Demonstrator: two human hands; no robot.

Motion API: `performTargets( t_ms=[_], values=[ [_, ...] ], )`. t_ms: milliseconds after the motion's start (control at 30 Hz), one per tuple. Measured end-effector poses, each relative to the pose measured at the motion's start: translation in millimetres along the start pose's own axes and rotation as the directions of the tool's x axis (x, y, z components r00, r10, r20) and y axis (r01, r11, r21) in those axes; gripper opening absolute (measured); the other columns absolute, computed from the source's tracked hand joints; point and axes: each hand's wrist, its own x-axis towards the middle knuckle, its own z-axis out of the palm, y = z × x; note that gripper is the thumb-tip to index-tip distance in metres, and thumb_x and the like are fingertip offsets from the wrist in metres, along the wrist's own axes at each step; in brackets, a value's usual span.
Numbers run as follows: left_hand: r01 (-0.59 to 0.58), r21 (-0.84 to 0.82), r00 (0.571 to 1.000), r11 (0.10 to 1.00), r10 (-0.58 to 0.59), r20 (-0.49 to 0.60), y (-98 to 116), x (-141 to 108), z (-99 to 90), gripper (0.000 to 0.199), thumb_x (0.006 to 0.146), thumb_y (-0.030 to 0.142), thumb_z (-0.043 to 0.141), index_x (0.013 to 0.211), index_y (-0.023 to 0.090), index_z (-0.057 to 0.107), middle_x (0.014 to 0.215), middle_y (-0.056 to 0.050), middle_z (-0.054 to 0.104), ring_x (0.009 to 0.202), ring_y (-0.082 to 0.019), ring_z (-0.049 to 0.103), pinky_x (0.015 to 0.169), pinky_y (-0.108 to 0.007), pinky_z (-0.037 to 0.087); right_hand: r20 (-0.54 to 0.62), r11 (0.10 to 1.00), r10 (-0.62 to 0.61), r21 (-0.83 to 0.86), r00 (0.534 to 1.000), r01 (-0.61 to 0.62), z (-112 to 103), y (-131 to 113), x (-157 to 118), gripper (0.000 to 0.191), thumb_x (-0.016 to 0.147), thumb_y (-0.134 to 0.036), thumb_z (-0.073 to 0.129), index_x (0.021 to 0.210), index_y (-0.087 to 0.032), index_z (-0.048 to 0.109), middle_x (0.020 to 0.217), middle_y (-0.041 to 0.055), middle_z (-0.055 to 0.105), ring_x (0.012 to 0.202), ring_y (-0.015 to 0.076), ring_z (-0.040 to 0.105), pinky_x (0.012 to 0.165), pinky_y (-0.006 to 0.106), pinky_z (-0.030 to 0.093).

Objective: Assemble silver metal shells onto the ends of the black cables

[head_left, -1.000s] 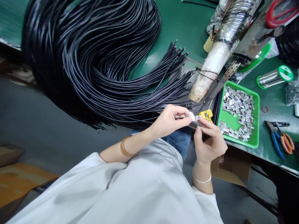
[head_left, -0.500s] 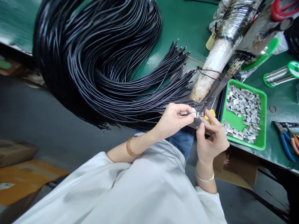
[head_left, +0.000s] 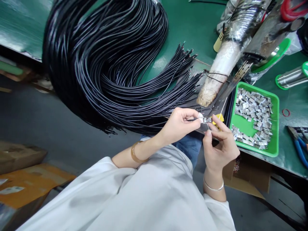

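My left hand [head_left: 180, 123] pinches the end of a black cable [head_left: 191, 120] between thumb and fingertip, with white wrapping on one finger. A small silver metal connector [head_left: 207, 120] juts out just past those fingertips, at the cable's end. On its far side, my right hand [head_left: 221, 141] has its index fingertip by the connector. The right thumb and a finger are pinched on a thin silvery wire [head_left: 208, 126], which runs up towards the connector. A yellow piece [head_left: 218, 118] sits right behind the right fingers, partly hidden.
A large bundle of black cables [head_left: 101, 64] covers the left of the green table [head_left: 183, 19]. A pale wrapped tube [head_left: 214, 77] hangs above my hands. At right are a green tray [head_left: 276, 128] of metal connectors, a wire spool [head_left: 290, 80] and blue-handled pliers [head_left: 300, 149].
The whole view has shifted slightly, so things appear a little further right. The right thumb is slightly lower from the connector, and more of the thin wire shows. Both hands keep their pinch.
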Motion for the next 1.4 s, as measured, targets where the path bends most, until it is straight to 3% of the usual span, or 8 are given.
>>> performTargets(
  t_ms=[133, 367, 733, 900, 1133, 1400],
  values=[
    [0.023, -0.003, 1.0, 1.0, -0.023, 0.008, 2.6, -1.0, -1.0, 0.004, 0.072, 0.014, 0.072, 0.072, 0.01, 0.075, 0.06, 0.003, 0.061, 0.055, -0.005, 0.047, 0.052, -0.016, 0.039, 0.013, 0.999, 0.049, 0.008, 0.999, -0.049, -1.9, -0.8, 1.5, 0.009, 0.087, -0.015, 0.07, 0.088, -0.019, 0.062, 0.12, 0.0097, 0.076, 0.098, 0.0222, 0.078, 0.082, 0.038, 0.069],
    [0.001, 0.04, 1.0, 0.999, -0.002, 0.027, 3.2, -0.3, -1.6, 0.007, 0.071, 0.012, 0.069, 0.072, 0.01, 0.076, 0.069, -0.001, 0.07, 0.063, -0.008, 0.058, 0.058, -0.017, 0.046, 0.005, 0.999, -0.037, -0.026, 0.999, 0.037, -3.0, 0.7, 4.2, 0.014, 0.085, -0.011, 0.071, 0.094, -0.021, 0.066, 0.116, 0.0066, 0.077, 0.1, 0.0214, 0.078, 0.082, 0.036, 0.069],
    [-0.044, 0.043, 0.999, 0.998, 0.044, -0.001, 1.2, 0.9, 1.2, 0.01, 0.078, 0.018, 0.067, 0.078, 0.011, 0.074, 0.076, -0.002, 0.069, 0.069, -0.009, 0.061, 0.065, -0.017, 0.051, -0.048, 0.996, -0.073, -0.059, 0.996, 0.07, 2.2, -2.2, 11.4, 0.02, 0.082, -0.008, 0.075, 0.097, -0.021, 0.07, 0.112, 0.0055, 0.078, 0.104, 0.0215, 0.077, 0.086, 0.036, 0.068],
    [-0.049, 0.067, 0.999, 0.997, 0.048, 0.019, 6.0, 1.2, -0.2, 0.01, 0.076, 0.019, 0.068, 0.075, 0.011, 0.074, 0.07, -0.001, 0.066, 0.06, -0.007, 0.053, 0.055, -0.016, 0.044, -0.048, 0.995, -0.088, -0.046, 0.995, 0.086, 1.2, -6.6, 12.0, 0.019, 0.08, -0.006, 0.076, 0.092, -0.02, 0.069, 0.114, 0.0062, 0.078, 0.1, 0.021, 0.077, 0.083, 0.035, 0.069],
    [-0.028, 0.257, 1.0, 0.966, 0.023, 0.021, 1.3, -0.4, -4.5, 0.012, 0.077, 0.02, 0.067, 0.076, 0.011, 0.074, 0.056, 0.004, 0.044, 0.052, -0.005, 0.031, 0.047, -0.019, 0.023, -0.022, 0.996, -0.057, -0.067, 0.998, 0.056, -1.0, 3.1, 5.8, 0.018, 0.084, -0.011, 0.074, 0.096, -0.022, 0.068, 0.111, 0.0045, 0.078, 0.098, 0.0205, 0.078, 0.08, 0.036, 0.069],
    [-0.084, 0.245, 0.996, 0.966, 0.085, 0.008, 9.8, -2.5, -1.3, 0.014, 0.078, 0.021, 0.067, 0.079, 0.011, 0.076, 0.067, 0.001, 0.057, 0.057, -0.006, 0.037, 0.05, -0.018, 0.029, -0.061, 0.978, -0.164, -0.143, 0.985, 0.154, 1.4, -3.8, 14.8, 0.022, 0.08, -0.008, 0.078, 0.096, -0.023, 0.072, 0.109, 0.0036, 0.079, 0.099, 0.0207, 0.078, 0.087, 0.035, 0.068]
  ],
)
